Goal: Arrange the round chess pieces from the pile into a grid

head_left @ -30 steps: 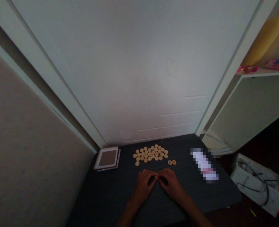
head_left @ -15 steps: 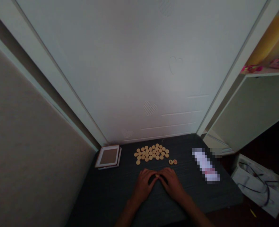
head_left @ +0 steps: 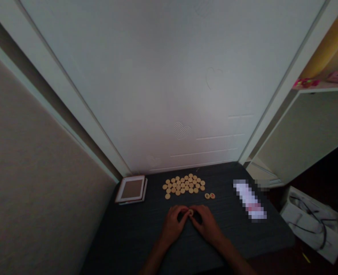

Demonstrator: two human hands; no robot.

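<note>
Between the fingertips of both my hands is a small round wooden disc (head_left: 191,213), its face partly showing. My left hand (head_left: 173,223) pinches it from the left, and my right hand (head_left: 207,223) pinches it from the right. Just beyond them, a cluster of pale wooden discs (head_left: 182,185) lies spread on the dark table (head_left: 134,233). Two more discs lie side by side to the right of the cluster, one with a dark mark (head_left: 207,196) and one with a red mark (head_left: 212,196).
Two stacked framed pieces (head_left: 131,189) lie at the table's back left. A blurred-out pale strip (head_left: 249,200) is on the right. A white panel with heart patterns (head_left: 183,95) rises behind the table. Beside it on the floor stands a white box with cords (head_left: 314,225).
The disc between my fingertips has turned so that more of its face shows. Both hands stay in nearly the same place, and the discs on the table have not moved.
</note>
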